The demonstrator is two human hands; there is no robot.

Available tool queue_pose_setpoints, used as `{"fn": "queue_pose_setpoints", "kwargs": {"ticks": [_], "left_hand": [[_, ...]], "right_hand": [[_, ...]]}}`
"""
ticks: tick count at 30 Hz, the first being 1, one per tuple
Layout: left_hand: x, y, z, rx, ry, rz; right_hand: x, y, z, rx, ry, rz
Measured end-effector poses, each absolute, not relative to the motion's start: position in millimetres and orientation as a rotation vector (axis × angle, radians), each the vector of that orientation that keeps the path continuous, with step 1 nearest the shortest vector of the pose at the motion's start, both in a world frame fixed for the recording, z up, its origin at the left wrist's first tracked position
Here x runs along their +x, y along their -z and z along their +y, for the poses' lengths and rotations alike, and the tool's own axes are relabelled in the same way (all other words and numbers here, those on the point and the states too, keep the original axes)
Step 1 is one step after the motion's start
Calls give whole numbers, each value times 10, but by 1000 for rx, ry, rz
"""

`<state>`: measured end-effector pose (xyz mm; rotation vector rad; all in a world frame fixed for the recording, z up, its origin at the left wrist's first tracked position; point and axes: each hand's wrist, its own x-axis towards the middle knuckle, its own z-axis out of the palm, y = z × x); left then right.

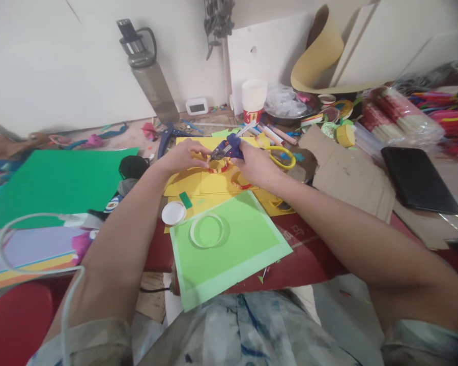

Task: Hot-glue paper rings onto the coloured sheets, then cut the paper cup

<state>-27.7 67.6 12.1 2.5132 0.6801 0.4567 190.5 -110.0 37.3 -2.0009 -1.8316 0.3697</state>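
My right hand (pixel 257 166) is wrapped round a blue hot glue gun (pixel 231 146), with a pale glue stick poking from its back. The nozzle points left and down, close to the fingertips of my left hand (pixel 187 156). Those fingers pinch the edge of a red-and-yellow ring (pixel 218 168) cut from a paper cup. A second such ring (pixel 241 181) lies just right of it on yellow paper (pixel 209 186). Nearer me, a pale paper ring (pixel 207 246) rests on light green sheets (pixel 244 229). Beside it are a white disc (pixel 173 212) and a small green strip (pixel 185 200).
Yellow-handled scissors (pixel 284 157) lie right of my right hand. Behind stand a paper cup (pixel 254 99) and a large bottle (pixel 152 81). A phone (pixel 420 180) and cardboard (pixel 351 175) are to the right; a green sheet (pixel 64 183) and white cable (pixel 30 271) are left.
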Motion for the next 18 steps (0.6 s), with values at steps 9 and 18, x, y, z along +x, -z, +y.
{"fn": "queue_pose_setpoints", "kwargs": {"ticks": [9,18], "left_hand": [[-270,-150,675,2524,-449,668],[-280,-149,674,2522,-416,675]], "right_hand": [[1883,-550,-1149,-2045,-509,-1839],[2096,-667,-1136,-2041,-568,-1915]]}}
